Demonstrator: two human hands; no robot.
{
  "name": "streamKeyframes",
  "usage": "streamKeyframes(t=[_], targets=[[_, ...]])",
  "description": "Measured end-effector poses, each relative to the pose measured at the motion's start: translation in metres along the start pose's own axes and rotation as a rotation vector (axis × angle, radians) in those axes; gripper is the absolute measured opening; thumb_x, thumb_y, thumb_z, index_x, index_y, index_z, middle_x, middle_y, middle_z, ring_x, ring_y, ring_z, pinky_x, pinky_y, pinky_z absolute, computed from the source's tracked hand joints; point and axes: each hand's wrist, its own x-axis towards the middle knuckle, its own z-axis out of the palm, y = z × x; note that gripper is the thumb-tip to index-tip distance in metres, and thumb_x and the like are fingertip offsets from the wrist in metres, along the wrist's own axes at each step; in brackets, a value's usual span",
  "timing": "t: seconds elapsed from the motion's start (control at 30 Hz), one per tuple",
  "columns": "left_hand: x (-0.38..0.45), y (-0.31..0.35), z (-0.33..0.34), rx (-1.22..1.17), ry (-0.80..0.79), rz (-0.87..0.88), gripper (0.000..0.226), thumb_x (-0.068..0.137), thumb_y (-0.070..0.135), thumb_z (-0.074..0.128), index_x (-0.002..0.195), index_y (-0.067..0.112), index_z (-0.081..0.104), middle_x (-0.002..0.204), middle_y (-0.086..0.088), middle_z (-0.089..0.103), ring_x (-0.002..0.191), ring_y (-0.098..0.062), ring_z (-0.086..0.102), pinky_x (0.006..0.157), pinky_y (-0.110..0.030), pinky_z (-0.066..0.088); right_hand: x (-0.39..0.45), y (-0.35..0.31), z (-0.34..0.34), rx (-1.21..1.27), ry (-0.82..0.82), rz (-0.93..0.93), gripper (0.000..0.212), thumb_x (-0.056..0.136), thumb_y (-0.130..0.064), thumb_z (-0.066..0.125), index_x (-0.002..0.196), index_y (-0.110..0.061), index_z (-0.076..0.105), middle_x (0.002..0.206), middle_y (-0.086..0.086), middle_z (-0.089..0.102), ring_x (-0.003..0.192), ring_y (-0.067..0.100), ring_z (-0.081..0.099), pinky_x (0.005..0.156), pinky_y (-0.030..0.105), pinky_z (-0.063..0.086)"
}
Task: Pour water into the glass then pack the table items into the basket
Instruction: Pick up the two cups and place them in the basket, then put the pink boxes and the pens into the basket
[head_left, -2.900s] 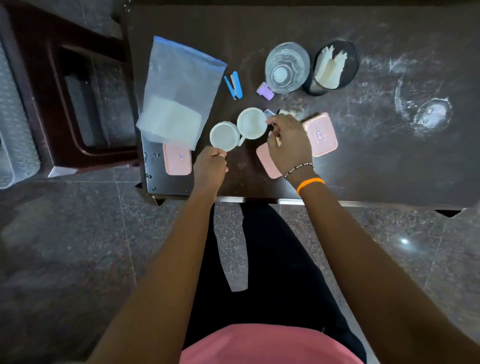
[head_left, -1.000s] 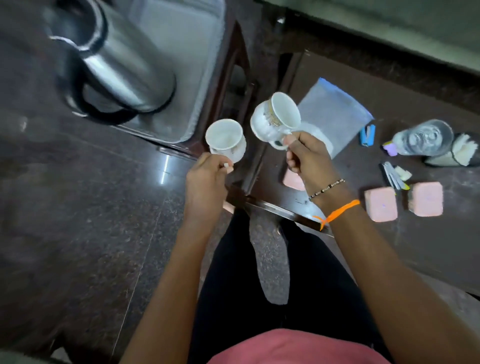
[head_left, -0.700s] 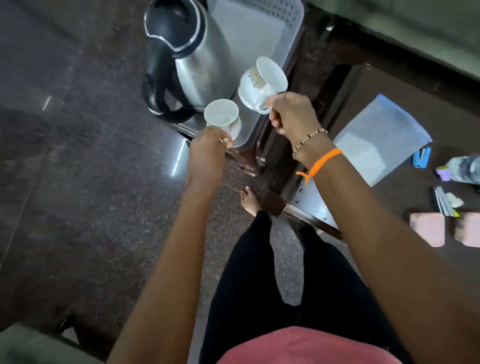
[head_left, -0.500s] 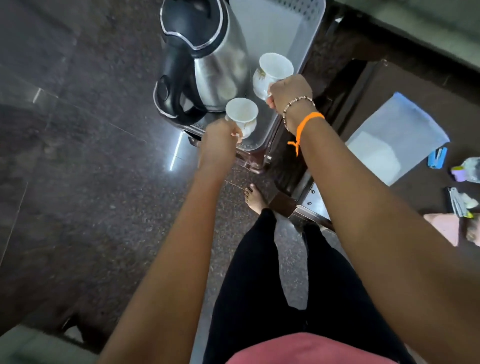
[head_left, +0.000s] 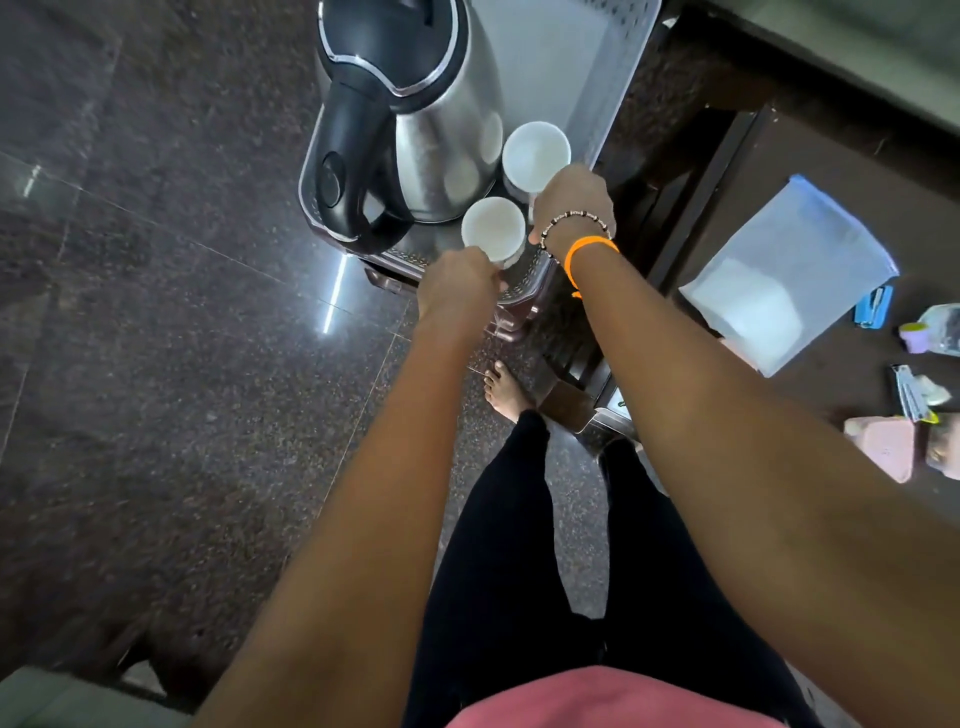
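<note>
A grey plastic basket (head_left: 610, 98) stands on a low brown stool to the left of the table. A steel kettle (head_left: 415, 114) with a black handle stands inside it. My left hand (head_left: 457, 286) grips the handle of a white cup (head_left: 492, 227) at the basket's near end. Beside it, my right hand (head_left: 571, 208) holds a second white cup (head_left: 535, 153) low in the basket next to the kettle. Both cups are upright. The glass of water (head_left: 943, 330) shows partly at the right edge, on the dark table (head_left: 831, 166).
On the table lie a clear zip bag (head_left: 789, 270), a blue stapler (head_left: 874, 306), a small purple item (head_left: 911, 338), pink boxes (head_left: 883, 449) and a metal clip. A bare foot (head_left: 504, 389) stands on the dark granite floor between stool and table.
Both hands carried the two cups from the table leftward and lowered them into the basket beside the kettle. The view swung left with them.
</note>
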Motion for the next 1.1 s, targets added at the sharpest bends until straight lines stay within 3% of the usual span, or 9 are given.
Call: streamKeyframes(t=[0.1, 0.23, 0.33, 0.43, 0.53, 0.77, 0.9, 1.0, 1.1], targets=[[-0.005, 0.001, 0.003, 0.087, 0.001, 0.051, 0.035, 0.091, 0.033, 0.052, 0.107, 0.006, 0.066, 0.109, -0.021, 0.067, 0.104, -0.037, 0.058, 0.089, -0.039, 0.042, 0.001, 0.0, -0.003, -0.044, -0.026, -0.037, 0.04, 0.087, -0.017, 0.062, 0.123, -0.003, 0.052, 0.129, 0.016, 0.058, 0.116, 0.035, 0.058, 0.091, 0.04, 0.05], [-0.02, 0.006, 0.004, -0.03, 0.177, 0.06, 0.026, 0.09, 0.016, 0.048, 0.102, 0.005, 0.069, 0.102, -0.021, 0.069, 0.097, -0.039, 0.059, 0.08, -0.04, 0.047, -0.003, 0.013, -0.008, 0.014, -0.042, -0.118, 0.028, 0.087, -0.018, 0.057, 0.11, -0.002, 0.064, 0.117, 0.02, 0.065, 0.108, 0.034, 0.063, 0.092, 0.039, 0.053], [-0.037, 0.016, 0.006, -0.197, 0.293, 0.105, 0.025, 0.088, 0.011, 0.048, 0.101, 0.006, 0.069, 0.102, -0.014, 0.067, 0.092, -0.034, 0.06, 0.074, -0.038, 0.046, -0.011, 0.033, -0.012, 0.227, -0.012, -0.127, 0.021, 0.086, -0.012, 0.05, 0.087, -0.005, 0.07, 0.087, 0.02, 0.074, 0.07, 0.018, 0.071, 0.084, 0.036, 0.057], [-0.057, 0.036, 0.016, -0.34, 0.297, 0.16, 0.019, 0.088, 0.011, 0.051, 0.096, 0.006, 0.068, 0.101, -0.013, 0.065, 0.087, -0.031, 0.062, 0.075, -0.036, 0.048, -0.023, 0.065, -0.019, 0.365, -0.016, -0.125, 0.018, 0.086, -0.01, 0.053, 0.08, -0.008, 0.07, 0.068, 0.011, 0.071, 0.031, -0.007, 0.049, 0.065, 0.023, 0.053], [-0.071, 0.061, 0.032, -0.423, 0.224, 0.212, 0.016, 0.087, 0.013, 0.055, 0.092, 0.011, 0.07, 0.097, -0.009, 0.068, 0.087, -0.023, 0.063, 0.078, -0.032, 0.048, -0.038, 0.105, -0.03, 0.489, -0.03, -0.076, 0.015, 0.085, -0.01, 0.055, 0.079, -0.009, 0.069, 0.056, 0.003, 0.064, 0.031, -0.01, 0.047, 0.052, 0.013, 0.04], [-0.097, 0.128, 0.11, -0.338, -0.141, 0.354, 0.015, 0.087, 0.009, 0.056, 0.09, 0.011, 0.071, 0.09, -0.002, 0.063, 0.079, -0.013, 0.053, 0.068, -0.015, 0.034, -0.059, 0.241, -0.053, 0.613, 0.017, 0.162, 0.018, 0.084, -0.006, 0.053, 0.079, -0.015, 0.067, 0.053, -0.005, 0.059, 0.032, -0.007, 0.048, 0.051, 0.017, 0.041], [-0.103, 0.151, 0.156, -0.251, -0.342, 0.308, 0.016, 0.087, 0.009, 0.054, 0.09, 0.01, 0.07, 0.09, 0.0, 0.065, 0.087, -0.016, 0.059, 0.068, -0.013, 0.034, -0.062, 0.315, -0.052, 0.65, 0.072, 0.296, 0.018, 0.083, -0.001, 0.052, 0.089, -0.004, 0.069, 0.059, 0.007, 0.061, 0.039, -0.002, 0.047, 0.052, 0.018, 0.038], [-0.102, 0.165, 0.185, -0.172, -0.401, 0.255, 0.021, 0.087, 0.009, 0.051, 0.092, 0.011, 0.071, 0.103, -0.006, 0.071, 0.099, -0.019, 0.062, 0.083, -0.019, 0.041, -0.063, 0.365, -0.052, 0.668, 0.125, 0.404, 0.022, 0.083, -0.004, 0.05, 0.093, -0.004, 0.069, 0.057, 0.001, 0.06, 0.046, 0.0, 0.046, 0.05, 0.014, 0.034], [-0.097, 0.175, 0.21, -0.119, -0.327, 0.124, 0.018, 0.088, 0.013, 0.052, 0.097, 0.01, 0.068, 0.111, -0.01, 0.067, 0.108, -0.025, 0.059, 0.089, -0.025, 0.041, -0.061, 0.406, -0.055, 0.666, 0.21, 0.496, 0.021, 0.084, -0.009, 0.052, 0.096, -0.006, 0.069, 0.064, 0.004, 0.066, 0.057, 0.012, 0.054, 0.059, 0.024, 0.042]])
